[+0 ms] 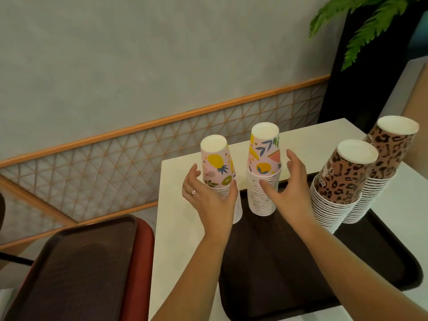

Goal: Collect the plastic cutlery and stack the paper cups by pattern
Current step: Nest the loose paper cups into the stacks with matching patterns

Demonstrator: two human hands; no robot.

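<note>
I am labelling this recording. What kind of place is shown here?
Probably a café or fast-food eating area: brown serving trays, tall stacks of paper cups on a white table, and a potted plant by the wall.

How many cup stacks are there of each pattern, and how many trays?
Fruit-pattern stacks: 2, the left fruit stack and the right fruit stack
Leopard-print stacks: 2, the near leopard stack and the far leopard stack
Dark brown trays: 2, the table tray and the side tray
Total: 6
</note>
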